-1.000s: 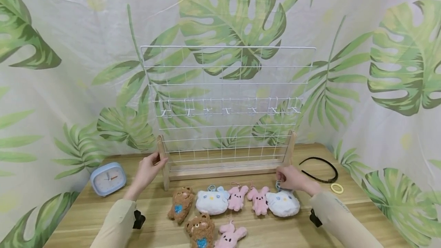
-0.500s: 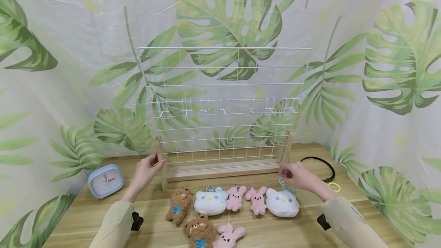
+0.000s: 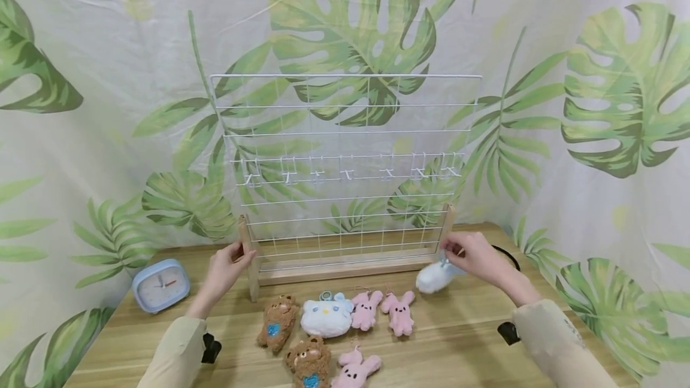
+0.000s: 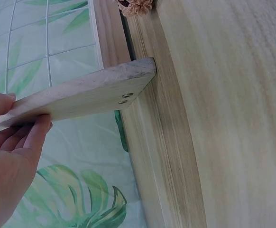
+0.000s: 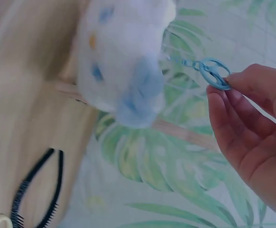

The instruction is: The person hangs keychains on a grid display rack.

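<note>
My left hand (image 3: pixel 229 265) grips the left wooden post (image 4: pixel 81 92) of a white wire grid rack (image 3: pixel 345 76), thumb on one face and fingers on the other. With thumb and fingertips, my right hand (image 3: pixel 477 256) pinches the light blue key ring (image 5: pixel 202 72) of a white plush cat keychain (image 5: pixel 124 52). In the head view that plush (image 3: pixel 433 278) hangs tilted in front of the rack's right foot. Several white hooks (image 3: pixel 347 173) line the grid's middle. Another white plush cat (image 3: pixel 326 316) lies between a brown bear (image 3: pixel 277 323) and a pink rabbit (image 3: pixel 366 310).
A second bear (image 3: pixel 309 364) and two more pink rabbits, one at the front (image 3: pixel 354 370) and one at right (image 3: pixel 399 314), lie on the table. A blue clock (image 3: pixel 160 285) stands at left. A black headband (image 5: pixel 20 190) and yellow ring (image 5: pixel 0 215) lie at right.
My right hand has lifted the white plush cat by its ring off the table, up toward the rack's right post. The left hand keeps its hold on the left post.
</note>
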A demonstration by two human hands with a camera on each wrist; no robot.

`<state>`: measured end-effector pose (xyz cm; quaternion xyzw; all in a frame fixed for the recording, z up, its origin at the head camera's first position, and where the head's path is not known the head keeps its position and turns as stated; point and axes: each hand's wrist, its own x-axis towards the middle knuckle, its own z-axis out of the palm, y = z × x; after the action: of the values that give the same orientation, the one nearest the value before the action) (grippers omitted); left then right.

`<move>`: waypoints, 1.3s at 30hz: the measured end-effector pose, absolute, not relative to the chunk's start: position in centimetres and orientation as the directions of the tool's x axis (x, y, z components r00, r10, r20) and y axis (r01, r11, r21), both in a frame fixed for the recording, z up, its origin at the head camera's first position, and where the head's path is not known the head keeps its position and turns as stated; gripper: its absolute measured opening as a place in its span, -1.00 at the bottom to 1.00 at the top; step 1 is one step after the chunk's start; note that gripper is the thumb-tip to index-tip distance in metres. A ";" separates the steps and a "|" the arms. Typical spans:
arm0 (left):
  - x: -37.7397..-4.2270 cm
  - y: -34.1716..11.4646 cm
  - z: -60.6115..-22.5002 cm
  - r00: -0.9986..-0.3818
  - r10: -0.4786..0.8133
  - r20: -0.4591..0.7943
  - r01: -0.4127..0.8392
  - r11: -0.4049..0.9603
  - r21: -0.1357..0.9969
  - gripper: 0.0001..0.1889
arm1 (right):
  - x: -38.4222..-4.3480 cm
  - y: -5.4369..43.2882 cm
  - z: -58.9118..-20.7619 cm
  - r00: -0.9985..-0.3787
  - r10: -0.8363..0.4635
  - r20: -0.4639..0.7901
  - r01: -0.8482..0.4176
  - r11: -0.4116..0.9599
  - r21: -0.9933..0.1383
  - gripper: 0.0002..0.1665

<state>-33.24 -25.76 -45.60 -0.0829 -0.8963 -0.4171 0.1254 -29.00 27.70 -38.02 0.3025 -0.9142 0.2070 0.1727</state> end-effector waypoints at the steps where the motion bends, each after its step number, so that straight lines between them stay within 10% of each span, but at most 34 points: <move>1: -33.2 -25.8 -45.6 -0.955 0.044 0.293 0.252 0.639 0.726 -0.60 | -29.1 27.7 -37.6 -0.757 -0.465 0.459 -0.617 0.740 -0.269 -0.85; 20: -33.2 -26.0 -45.7 -0.956 0.040 0.291 0.247 0.646 0.722 -0.59 | -30.5 28.7 -28.9 -0.513 -0.317 0.798 -0.659 0.741 -0.130 -0.79; 39: -33.4 -26.0 -45.8 -0.949 0.036 0.314 0.261 0.649 0.715 -0.66 | -32.7 28.8 -26.8 -0.590 -0.285 0.756 -0.612 0.768 -0.188 -0.87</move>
<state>-33.40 -25.96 -45.81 -0.0830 -0.8975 -0.4109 0.1370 -32.72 28.78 -26.81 0.2596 -0.8639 0.2204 0.3711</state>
